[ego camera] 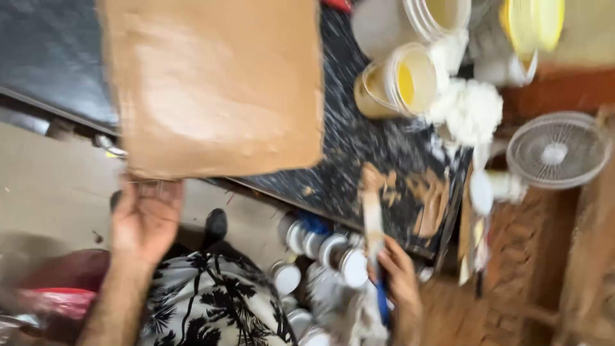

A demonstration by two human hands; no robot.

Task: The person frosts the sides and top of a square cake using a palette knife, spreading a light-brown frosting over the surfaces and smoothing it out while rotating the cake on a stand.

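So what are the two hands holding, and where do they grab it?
The left hand grips the brown cardboard sheet by its near edge. The right hand holds a blurry paint-smeared brush by the lower end of its handle.

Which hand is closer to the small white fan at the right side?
Right. The right hand, holding a brush, is below-left of the fan; the left hand grips cardboard far left.

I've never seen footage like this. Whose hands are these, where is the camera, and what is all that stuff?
There is no machine here: one camera sits on a person's head and looks down at their own bare hands. The left hand holds a brown board by its lower edge over a dark speckled table. The right hand grips a paste-smeared brush. On the table stand tubs of yellowish glue and white wadding. Small white-lidded jars lie below, with a small fan to the right. The picture is blurred.
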